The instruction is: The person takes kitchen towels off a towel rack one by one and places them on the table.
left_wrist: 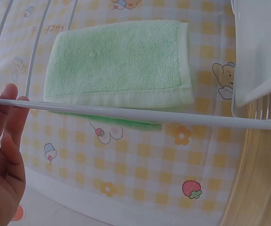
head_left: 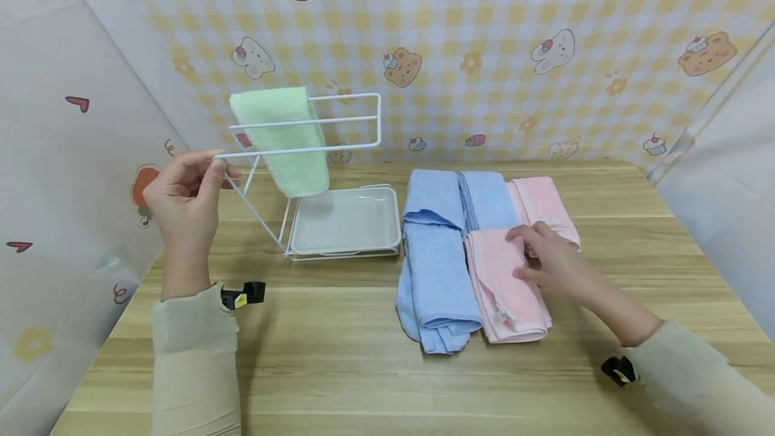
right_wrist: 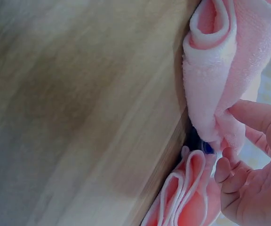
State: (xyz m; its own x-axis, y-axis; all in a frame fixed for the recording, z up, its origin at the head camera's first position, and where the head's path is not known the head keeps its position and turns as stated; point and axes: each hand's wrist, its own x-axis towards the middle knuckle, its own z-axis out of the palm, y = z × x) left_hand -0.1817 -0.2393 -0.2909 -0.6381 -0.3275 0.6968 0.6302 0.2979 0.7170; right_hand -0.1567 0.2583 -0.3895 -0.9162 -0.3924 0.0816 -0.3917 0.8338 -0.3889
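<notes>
My left hand (head_left: 189,197) pinches the front corner of a white wire rack (head_left: 303,151) between thumb and fingers. Over the rack's upper bars hangs a folded light green towel (head_left: 284,147), which the left wrist view also shows close up. At the right, my right hand (head_left: 554,261) pinches the near folded pink towel (head_left: 505,288) at its right side. In the right wrist view the thumb dents the pink cloth, and the fingertips lie at its end. A second pink towel (head_left: 545,200) lies just behind, its folded layers visible below the hand in that view.
Two folded blue towels, a near one (head_left: 442,281) and one behind (head_left: 490,197), lie beside the pink ones; another blue towel (head_left: 432,197) is at the back left. A white tray (head_left: 348,221) sits in the rack's base. A patterned cloth (head_left: 472,39) hangs behind the wooden table (head_left: 339,369).
</notes>
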